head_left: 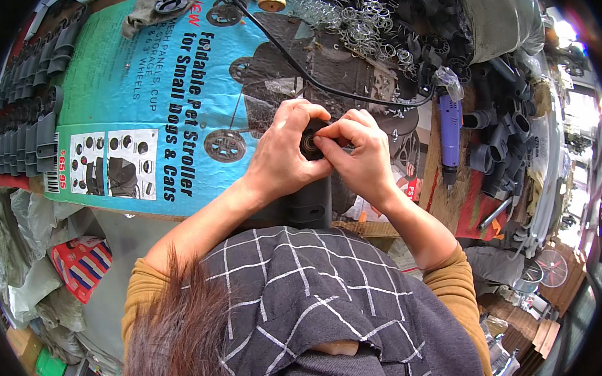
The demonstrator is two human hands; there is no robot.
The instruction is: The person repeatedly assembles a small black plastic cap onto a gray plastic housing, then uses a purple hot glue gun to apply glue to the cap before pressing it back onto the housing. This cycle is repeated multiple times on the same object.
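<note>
My left hand (284, 151) is closed around a black plastic part (311, 128) with a round opening at its top. A small ring or coil, brownish in colour, shows inside that opening. From the other side my right hand (360, 149) pinches at the opening, its thumb and forefinger pressed to the rim. Whether a separate small piece sits between those fingers is hidden. Below the hands, a dark grey plastic housing (308, 206) reaches down to the table's front edge. I cannot tell whether it joins the held part.
A flattened printed carton (122, 67) covers the left of the table. Loose metal springs (366, 16) lie at the back, and a black cable (308, 78) crosses there. Rightward are a purple electric screwdriver (449, 131) and black plastic fittings (500, 145). More grey fittings (39, 127) line the far left.
</note>
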